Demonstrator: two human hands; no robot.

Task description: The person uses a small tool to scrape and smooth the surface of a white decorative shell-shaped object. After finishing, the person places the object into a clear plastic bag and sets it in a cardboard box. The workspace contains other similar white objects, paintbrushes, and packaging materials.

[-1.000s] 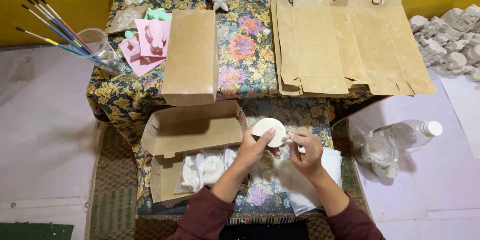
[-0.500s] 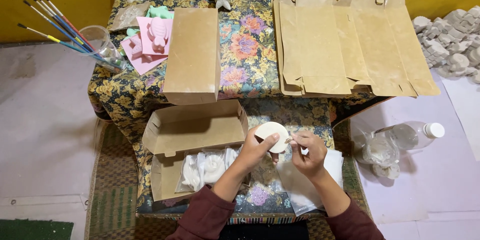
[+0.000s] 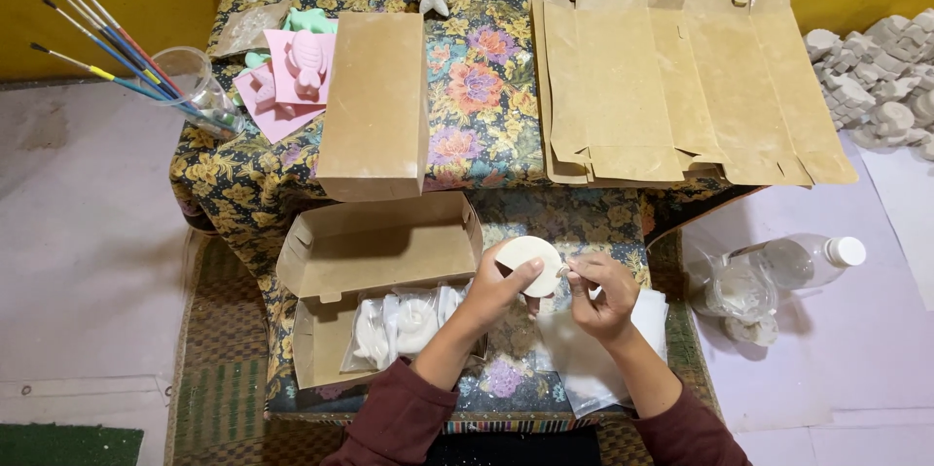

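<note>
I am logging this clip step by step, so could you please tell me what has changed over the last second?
Very little. The left hand still holds the white disc, and the right hand still works at its edge with the fingertips; both shifted only slightly. Nothing was picked up or released. The open box, closed box and flat cardboard sheets stayed put.

Both forearms enter from about 6 o'clock, each in a long sleeve of dark maroon cloth. The sleeves are pushed up, so their cuffs sit well short of the wrists. The left hand [image 3: 501, 283] and right hand [image 3: 605, 293] are bare, with no gloves; whether a ring or watch is worn I cannot tell at this size.
</note>
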